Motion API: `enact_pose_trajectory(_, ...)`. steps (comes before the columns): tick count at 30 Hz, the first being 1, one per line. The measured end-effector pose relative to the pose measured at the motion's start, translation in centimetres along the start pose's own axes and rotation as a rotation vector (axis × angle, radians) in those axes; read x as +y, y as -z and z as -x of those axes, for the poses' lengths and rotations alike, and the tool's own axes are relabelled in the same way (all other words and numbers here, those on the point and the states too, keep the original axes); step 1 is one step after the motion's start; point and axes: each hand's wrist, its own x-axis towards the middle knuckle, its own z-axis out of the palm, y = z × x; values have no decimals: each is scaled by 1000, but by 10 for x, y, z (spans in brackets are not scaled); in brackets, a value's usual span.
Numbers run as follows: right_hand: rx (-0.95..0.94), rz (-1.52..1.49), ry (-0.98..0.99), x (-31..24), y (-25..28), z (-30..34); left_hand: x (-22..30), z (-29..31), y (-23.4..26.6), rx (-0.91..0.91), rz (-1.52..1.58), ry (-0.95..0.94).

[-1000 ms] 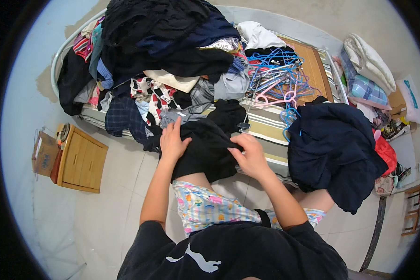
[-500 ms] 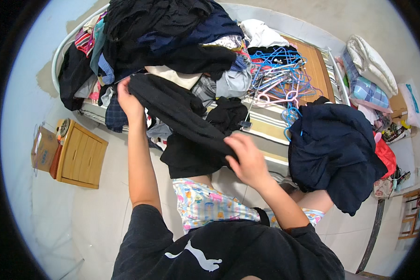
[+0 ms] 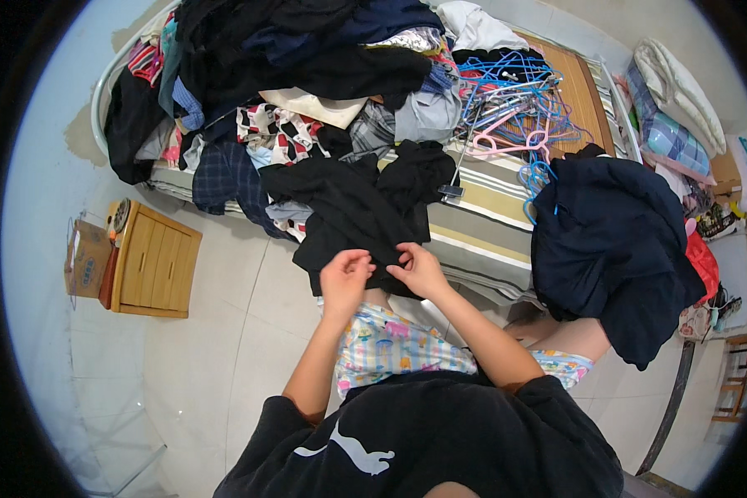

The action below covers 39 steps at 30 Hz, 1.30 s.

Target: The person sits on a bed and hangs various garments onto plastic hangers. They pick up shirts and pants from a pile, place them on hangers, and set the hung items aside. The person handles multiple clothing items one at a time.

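Observation:
A black garment [image 3: 353, 212] lies spread from the bed's edge down onto my lap. My left hand [image 3: 346, 278] and my right hand [image 3: 417, 270] sit close together at its near hem, each pinching the black fabric. Behind it a big heap of dark and patterned clothes [image 3: 274, 75] covers the bed. A dark navy garment [image 3: 610, 241] is draped over my right knee.
A tangle of blue and pink plastic hangers [image 3: 510, 104] lies on the striped mattress [image 3: 481, 212]. A small wooden cabinet [image 3: 153, 261] stands on the tiled floor to my left, with a cardboard box [image 3: 87, 257] beside it. Folded bedding [image 3: 668, 100] is at the far right.
My left hand had swung the black garment up and out to the left; now it has come back down, and both hands meet at the garment's near edge.

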Motion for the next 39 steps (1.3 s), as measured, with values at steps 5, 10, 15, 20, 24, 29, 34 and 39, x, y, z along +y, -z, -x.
enact_pose_trajectory(5, 67, -9, 252, -16, -1, 18, -2, -2, -14, 49, -130, -54)
enact_pose_trajectory(10, -181, -168, 570, -77, 22, 58, 27, 6, -18, 59, -204, -50)
enact_pose_trajectory(15, -25, -605, 278, -72, 7, 50, -2, 6, 0, 105, 44, -142)
enact_pose_trajectory(20, 15, -354, 184, -65, -1, 25, 25, 26, 6, 32, 297, 187)
enact_pose_trajectory(24, -126, -552, -64, -59, -6, 6, 23, 29, 15, 1, 388, 170)
enact_pose_trajectory(29, 59, -303, 142, -35, -11, -9, 3, 34, 35, 75, 108, 45)
enact_pose_trajectory(34, 227, -1154, -148, -53, 29, -21, 28, 41, 53, 166, -176, 49)
enact_pose_trajectory(39, 213, -800, 199, -99, 18, 12, 73, 53, 16, 288, -579, -602)
